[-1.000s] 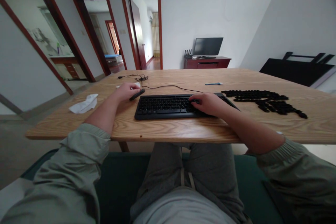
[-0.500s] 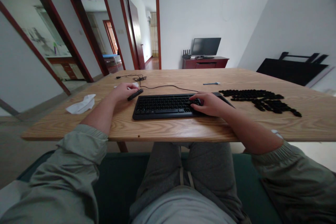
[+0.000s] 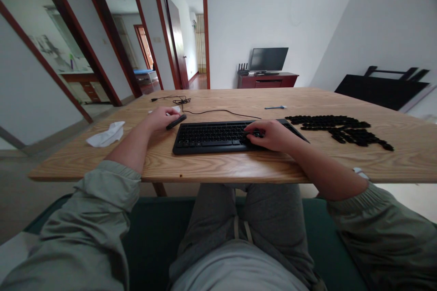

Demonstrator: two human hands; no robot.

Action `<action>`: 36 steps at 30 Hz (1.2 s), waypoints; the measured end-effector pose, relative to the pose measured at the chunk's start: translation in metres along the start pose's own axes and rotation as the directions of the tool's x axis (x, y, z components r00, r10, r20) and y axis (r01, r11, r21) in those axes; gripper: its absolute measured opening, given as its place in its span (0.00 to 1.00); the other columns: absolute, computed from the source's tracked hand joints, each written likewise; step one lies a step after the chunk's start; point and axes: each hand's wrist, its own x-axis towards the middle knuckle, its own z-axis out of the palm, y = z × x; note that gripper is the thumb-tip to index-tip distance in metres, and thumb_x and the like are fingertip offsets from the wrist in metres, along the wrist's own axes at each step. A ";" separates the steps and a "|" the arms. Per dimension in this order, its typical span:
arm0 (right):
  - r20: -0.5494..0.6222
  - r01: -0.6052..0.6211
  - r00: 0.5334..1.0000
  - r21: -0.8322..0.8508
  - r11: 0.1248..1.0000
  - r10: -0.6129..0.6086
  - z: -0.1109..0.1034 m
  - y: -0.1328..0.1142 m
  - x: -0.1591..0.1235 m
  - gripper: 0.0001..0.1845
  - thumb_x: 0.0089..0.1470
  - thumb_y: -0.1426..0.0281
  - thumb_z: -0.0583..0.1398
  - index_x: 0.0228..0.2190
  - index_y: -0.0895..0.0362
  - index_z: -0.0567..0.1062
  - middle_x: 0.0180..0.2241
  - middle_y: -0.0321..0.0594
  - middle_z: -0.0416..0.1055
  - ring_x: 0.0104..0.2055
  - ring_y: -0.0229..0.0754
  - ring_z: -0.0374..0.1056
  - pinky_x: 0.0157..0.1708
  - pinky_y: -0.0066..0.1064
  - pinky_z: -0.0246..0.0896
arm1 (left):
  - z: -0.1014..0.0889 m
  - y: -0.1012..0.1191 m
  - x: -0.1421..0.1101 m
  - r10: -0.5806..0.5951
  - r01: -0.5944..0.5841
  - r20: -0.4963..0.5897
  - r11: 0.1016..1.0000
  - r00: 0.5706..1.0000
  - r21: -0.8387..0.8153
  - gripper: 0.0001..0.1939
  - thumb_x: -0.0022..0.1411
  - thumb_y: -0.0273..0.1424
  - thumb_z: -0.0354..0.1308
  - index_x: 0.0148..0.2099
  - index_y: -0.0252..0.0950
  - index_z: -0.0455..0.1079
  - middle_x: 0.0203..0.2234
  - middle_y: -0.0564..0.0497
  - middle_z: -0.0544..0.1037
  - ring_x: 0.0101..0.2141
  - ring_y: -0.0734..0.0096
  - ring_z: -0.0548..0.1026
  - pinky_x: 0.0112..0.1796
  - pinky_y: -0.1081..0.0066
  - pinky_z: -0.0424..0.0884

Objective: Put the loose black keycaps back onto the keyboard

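A black keyboard point(image 3: 208, 143) lies near the front edge of the wooden table, its cable running off behind it. My right hand point(image 3: 271, 135) rests over the keyboard's right part, with thumb and index finger bent down together at the keys. Whatever lies between those fingertips is too small to make out. Just beyond the keyboard's left end, my left hand point(image 3: 160, 118) is closed around a small black oblong piece point(image 3: 176, 122), tilted above the tabletop. Many loose black keycaps point(image 3: 327, 122) lie in rows to the right of the keyboard.
A crumpled white tissue point(image 3: 106, 134) lies by my left forearm. The coiled black cable point(image 3: 181, 100) is at the back left of the table point(image 3: 218, 167). A blue-and-white toothbrush-like stick point(image 3: 275, 107) lies behind the keyboard. Against the wall, a monitor point(image 3: 269, 59) stands on a red cabinet.
My right hand's fingertips have shifted very slightly left on the keyboard. My left hand keeps its hold on the black piece, and the view has tilted a little.
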 end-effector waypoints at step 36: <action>0.067 0.174 0.982 0.047 0.984 -0.177 0.002 -0.008 -0.005 0.09 0.55 0.68 0.62 0.36 0.53 0.82 0.35 0.40 0.80 0.37 0.43 0.74 0.41 0.34 0.68 | -0.002 -0.001 0.002 -0.013 0.012 0.043 1.000 0.999 0.026 0.21 0.51 0.47 0.61 0.38 0.35 0.80 0.29 0.48 0.80 0.31 0.63 0.73 0.33 0.68 0.64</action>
